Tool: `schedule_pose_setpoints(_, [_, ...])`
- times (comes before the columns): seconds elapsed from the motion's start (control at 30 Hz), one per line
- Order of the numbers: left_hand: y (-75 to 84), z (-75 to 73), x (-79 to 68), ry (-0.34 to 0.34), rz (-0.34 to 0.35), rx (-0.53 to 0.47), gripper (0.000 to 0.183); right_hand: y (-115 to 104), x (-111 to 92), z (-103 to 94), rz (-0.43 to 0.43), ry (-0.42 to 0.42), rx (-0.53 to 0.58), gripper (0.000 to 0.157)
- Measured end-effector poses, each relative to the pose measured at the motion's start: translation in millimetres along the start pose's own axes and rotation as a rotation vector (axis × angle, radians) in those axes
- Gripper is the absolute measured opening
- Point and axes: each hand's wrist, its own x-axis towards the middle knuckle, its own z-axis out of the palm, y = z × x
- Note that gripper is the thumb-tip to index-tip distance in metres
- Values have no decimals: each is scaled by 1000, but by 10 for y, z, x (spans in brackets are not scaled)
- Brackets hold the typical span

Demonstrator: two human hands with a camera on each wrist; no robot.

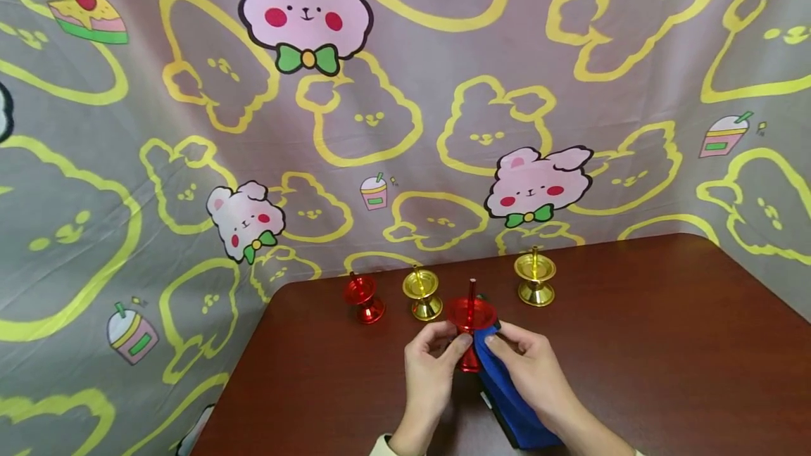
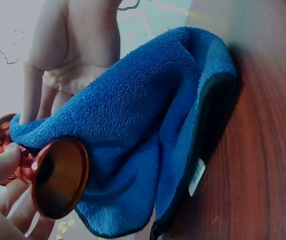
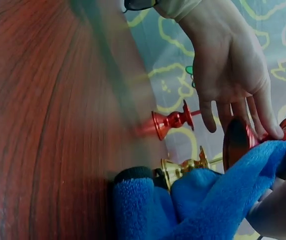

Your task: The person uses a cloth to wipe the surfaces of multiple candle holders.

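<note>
A shiny red candle holder (image 1: 472,314) is held up above the table, its spike upward. My left hand (image 1: 431,364) grips its narrow stem between thumb and fingers. In the left wrist view, the hollow underside of the candle holder's base (image 2: 65,177) faces the camera. My right hand (image 1: 529,368) pinches a blue cloth (image 1: 519,407) against the stem, just under the dish. From there the cloth (image 2: 123,105) hangs in folds, with a dark edge and a small white label (image 2: 197,177). In the right wrist view, it covers part of the holder.
Another red candle holder (image 1: 366,299) stands at the back left of the brown table (image 1: 633,343). Beside it is a gold candle holder (image 1: 422,294), and a second gold one (image 1: 536,278) stands farther right. A patterned fabric backdrop (image 1: 431,111) rises behind the table.
</note>
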Motion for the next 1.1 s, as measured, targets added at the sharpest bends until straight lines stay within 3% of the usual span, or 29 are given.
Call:
schedule_pose_setpoints(0.17, [-9,-5,-30,-27,-22,-13,16,13,-17,30,-19,6,0,29])
schedule_pose_setpoints(0.43, [13,-22,-56,-97,-83,-50,15,42,22,10,-27,-66,-5,32])
schedule_pose_setpoints(0.53, [19,-21,-80,-125,-106,-67,16,55,53,-27,-14,-131,29,34])
schedule_pose_setpoints(0.7, [10,-15,-125,-155,-126,-78,18,99,127,-133,56,-309,148,44])
schedule_pose_setpoints(0.87, [-22,-10,-146,-151,-66,18,17,156,197,-190,129,-404,230,50])
schedule_pose_setpoints(1.0, [-22,6,-135,-131,-7,113,16,168,223,-114,111,-298,229,44])
schedule_pose_setpoints(1.1, [23,30,-131,-101,-36,151,18,160,232,-32,71,-108,179,32])
